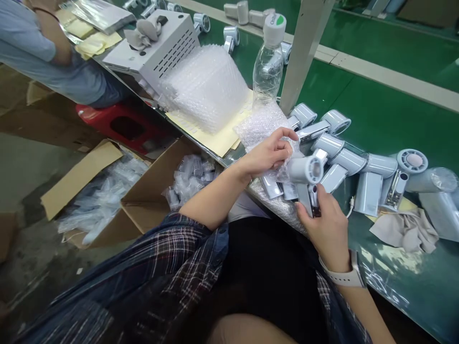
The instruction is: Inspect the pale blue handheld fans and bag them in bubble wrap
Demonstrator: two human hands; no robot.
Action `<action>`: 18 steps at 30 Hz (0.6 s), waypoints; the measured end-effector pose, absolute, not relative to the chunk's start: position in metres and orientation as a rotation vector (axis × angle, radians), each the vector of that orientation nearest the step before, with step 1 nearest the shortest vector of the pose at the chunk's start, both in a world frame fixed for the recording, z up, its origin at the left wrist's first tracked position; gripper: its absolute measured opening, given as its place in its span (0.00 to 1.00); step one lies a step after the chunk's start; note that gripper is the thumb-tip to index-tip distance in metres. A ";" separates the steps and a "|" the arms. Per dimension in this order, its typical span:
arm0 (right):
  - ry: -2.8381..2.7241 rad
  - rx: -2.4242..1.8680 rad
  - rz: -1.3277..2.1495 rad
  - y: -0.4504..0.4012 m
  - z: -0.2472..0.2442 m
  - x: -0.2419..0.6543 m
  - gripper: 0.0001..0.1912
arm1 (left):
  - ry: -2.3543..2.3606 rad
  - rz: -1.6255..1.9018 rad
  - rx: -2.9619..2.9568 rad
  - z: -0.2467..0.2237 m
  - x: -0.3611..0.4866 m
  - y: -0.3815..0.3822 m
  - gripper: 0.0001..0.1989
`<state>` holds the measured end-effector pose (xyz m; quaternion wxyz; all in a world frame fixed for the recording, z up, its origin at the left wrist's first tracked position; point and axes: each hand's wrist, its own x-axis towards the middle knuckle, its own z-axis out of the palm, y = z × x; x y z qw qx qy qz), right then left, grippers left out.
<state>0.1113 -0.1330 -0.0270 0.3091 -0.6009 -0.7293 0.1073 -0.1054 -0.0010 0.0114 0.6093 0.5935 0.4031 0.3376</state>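
My right hand (328,224) grips the handle of a pale blue handheld fan (303,170) between thumb and fingers, with the round head turned up and toward me. Beside the head, my left hand (270,152) has its fingers curled on a clear bubble-wrap bag (286,168), which lies against the fan; how far the bag covers it is unclear. Just beyond my hands, more bubble-wrap bags (260,122) lie on the green bench. Several similar fans (346,162) lie in a row to the right, their heads at differing angles.
A clear plastic bottle (268,67) stands by a beige post (304,52). Left of it are a bubble-wrap stack (211,86) and a white metal box (154,43). Below the bench, a cardboard box (143,205) holds bagged pieces. A person (64,62) sits at upper left. A cloth (405,229) lies right.
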 end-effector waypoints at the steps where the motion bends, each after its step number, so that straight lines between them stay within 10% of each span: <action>1: -1.994 -1.596 0.234 -0.134 -0.028 0.108 0.30 | 0.929 0.809 1.318 0.014 -0.107 0.000 0.14; 7: -2.130 -1.706 0.217 -0.135 0.003 0.101 0.24 | 1.001 0.791 2.078 0.050 -0.099 -0.042 0.19; 12: -1.461 -1.540 0.942 -0.114 0.034 0.118 0.20 | 0.692 0.589 2.728 0.072 -0.094 -0.067 0.19; 18: -1.161 -0.786 1.785 -0.130 0.082 0.138 0.39 | 0.970 0.912 2.281 0.104 -0.120 -0.064 0.18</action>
